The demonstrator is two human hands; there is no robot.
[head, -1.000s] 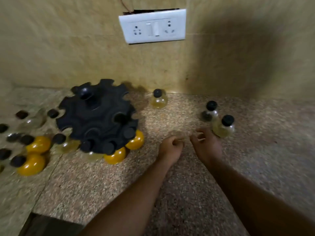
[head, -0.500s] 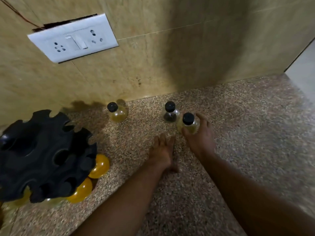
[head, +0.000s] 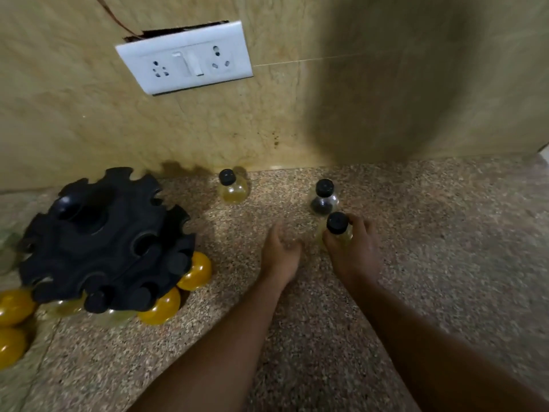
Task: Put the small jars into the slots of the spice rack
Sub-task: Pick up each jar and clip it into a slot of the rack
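Right hand (head: 353, 251) grips round glass jar (head: 337, 231), black-capped

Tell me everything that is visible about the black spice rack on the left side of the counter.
The spice rack is a round black carousel, plastic by its look, with open notches cut around its rim like gear teeth and round holes on its top face. It stands on the speckled stone counter, near the wall and left of both hands, which do not touch it. Along its near edge several slots hold black-capped jars: two amber jars and paler ones hang below the rim. The far notches look empty.
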